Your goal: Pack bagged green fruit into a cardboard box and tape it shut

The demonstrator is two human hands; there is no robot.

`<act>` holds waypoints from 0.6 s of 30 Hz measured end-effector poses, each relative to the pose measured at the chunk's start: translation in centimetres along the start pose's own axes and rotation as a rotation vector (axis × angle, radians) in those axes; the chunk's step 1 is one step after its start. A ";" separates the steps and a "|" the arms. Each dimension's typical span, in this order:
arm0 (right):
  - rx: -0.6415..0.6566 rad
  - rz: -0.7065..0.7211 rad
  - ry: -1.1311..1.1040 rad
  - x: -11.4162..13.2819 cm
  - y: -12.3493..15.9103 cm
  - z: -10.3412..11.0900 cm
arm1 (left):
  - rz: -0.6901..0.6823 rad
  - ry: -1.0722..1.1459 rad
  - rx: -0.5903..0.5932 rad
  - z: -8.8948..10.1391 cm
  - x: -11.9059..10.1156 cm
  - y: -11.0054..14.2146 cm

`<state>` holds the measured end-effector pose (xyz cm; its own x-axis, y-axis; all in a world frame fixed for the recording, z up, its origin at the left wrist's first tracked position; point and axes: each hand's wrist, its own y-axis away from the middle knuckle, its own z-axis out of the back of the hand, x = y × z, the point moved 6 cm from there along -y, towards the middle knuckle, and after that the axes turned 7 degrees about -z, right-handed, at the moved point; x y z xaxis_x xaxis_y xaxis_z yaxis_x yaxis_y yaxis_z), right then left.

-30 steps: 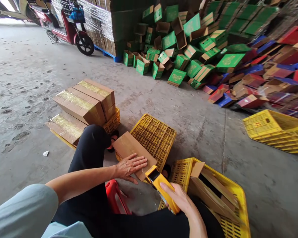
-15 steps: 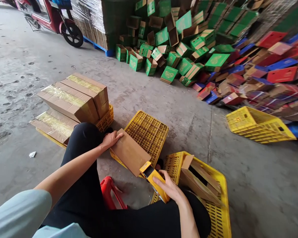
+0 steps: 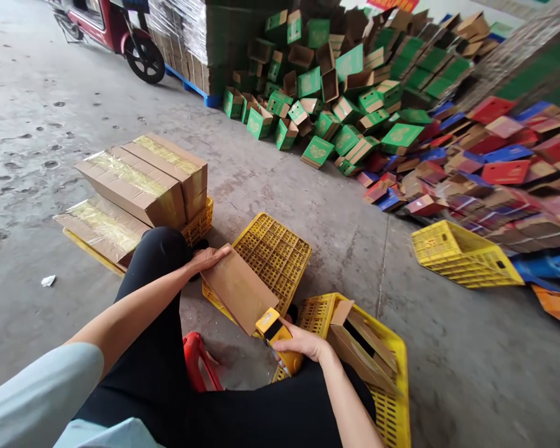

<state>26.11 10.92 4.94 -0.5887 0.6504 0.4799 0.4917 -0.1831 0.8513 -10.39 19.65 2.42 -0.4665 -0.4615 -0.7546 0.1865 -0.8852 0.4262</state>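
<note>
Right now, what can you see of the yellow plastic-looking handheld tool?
The yellow plastic-looking handheld tool is boxy and longish, with a dark section behind its yellow front end. The person's right hand grips it, hiding some of its body. It slants, front end at the near end of the flat, rectangular brown cardboard box; I can't tell whether they touch.

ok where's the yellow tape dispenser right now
In the head view, the yellow tape dispenser is in the person's right hand, below the middle of the picture, at the lower-right end of the cardboard box.
</note>
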 end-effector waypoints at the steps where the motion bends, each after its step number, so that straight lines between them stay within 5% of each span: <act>1: -0.016 0.026 0.002 0.1 0.3 -0.1 | 0.010 -0.005 0.007 0.1 0.2 -0.1; 6: -0.116 0.151 -0.039 1.8 5.0 -0.6 | 0.063 0.098 0.116 -1.6 1.2 -0.4; 12: -0.276 0.115 0.106 7.2 13.4 -0.4 | -0.009 0.243 0.224 -7.9 0.8 1.7; 15: -0.288 0.075 0.169 9.1 14.7 -1.0 | -0.048 0.262 0.234 -10.3 -0.1 2.4; 18: -0.304 0.077 0.153 10.3 14.0 -1.9 | -0.103 0.250 0.162 -10.3 -1.9 2.5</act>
<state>25.74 13.66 22.24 -0.6579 0.5126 0.5517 0.3381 -0.4536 0.8246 -0.15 17.75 -0.21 -0.2448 -0.3878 -0.8886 -0.0006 -0.9165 0.4001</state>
